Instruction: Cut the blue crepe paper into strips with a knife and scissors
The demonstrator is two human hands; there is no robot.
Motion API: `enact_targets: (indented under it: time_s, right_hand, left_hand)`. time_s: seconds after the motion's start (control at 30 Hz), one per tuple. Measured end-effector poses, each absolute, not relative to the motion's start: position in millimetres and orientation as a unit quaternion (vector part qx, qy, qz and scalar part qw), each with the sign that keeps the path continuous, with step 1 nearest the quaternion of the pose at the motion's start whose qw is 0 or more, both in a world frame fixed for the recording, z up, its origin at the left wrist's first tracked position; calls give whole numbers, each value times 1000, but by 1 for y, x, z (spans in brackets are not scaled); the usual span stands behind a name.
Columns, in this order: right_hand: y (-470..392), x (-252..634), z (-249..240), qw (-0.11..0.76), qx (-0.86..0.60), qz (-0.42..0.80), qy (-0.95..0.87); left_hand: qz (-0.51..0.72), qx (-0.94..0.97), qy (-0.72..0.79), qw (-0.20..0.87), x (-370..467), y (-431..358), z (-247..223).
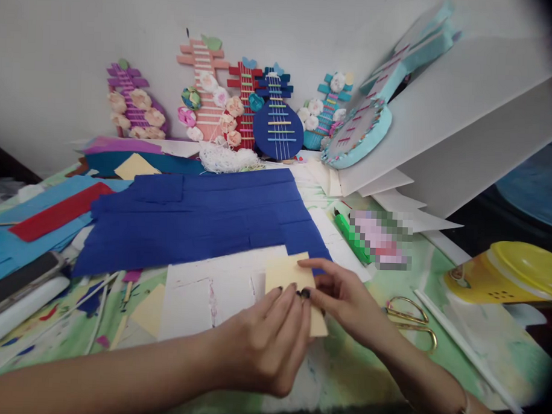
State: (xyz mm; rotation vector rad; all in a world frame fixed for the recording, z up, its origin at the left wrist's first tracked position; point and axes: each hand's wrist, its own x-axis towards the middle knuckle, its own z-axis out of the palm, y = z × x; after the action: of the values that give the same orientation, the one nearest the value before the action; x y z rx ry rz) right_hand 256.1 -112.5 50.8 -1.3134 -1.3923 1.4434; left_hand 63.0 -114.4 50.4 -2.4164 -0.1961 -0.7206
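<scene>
Pinching one yellow paper (280, 272), left hand (266, 345) and right hand (352, 303) sit near the tabletop's (351, 379) front edge

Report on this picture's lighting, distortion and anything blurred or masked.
Head view: soft light, with no harsh glare on the pale yellow paper or the blue paper; head view: the upper right corner falls to black, and the yellow-lidded cup looks stretched near the edge; head view: mosaic blocks mask the pinkish item beside the green tool, hiding its details.
</scene>
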Motion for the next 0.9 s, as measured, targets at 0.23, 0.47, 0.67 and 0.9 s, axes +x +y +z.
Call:
enact_targets:
  time_s: [0.23,0.47,0.67,0.9]
  right_hand:
    - [-45,301,28,374,-592,426,-573]
    - [-38,312,4,265,-656,387,-592]
    - [-43,314,6,260,-650,383,-603]
    - [-46,317,5,246,-637,382,-623]
  left_hand:
    - [-295,-918,-110,241,104,-83,15]
    - [-256,-934,-150,200,91,-84,-8]
    - [-295,-927,-186,140,88,-78,-4]
    - [-241,-910,-307,139,75,-44,-9]
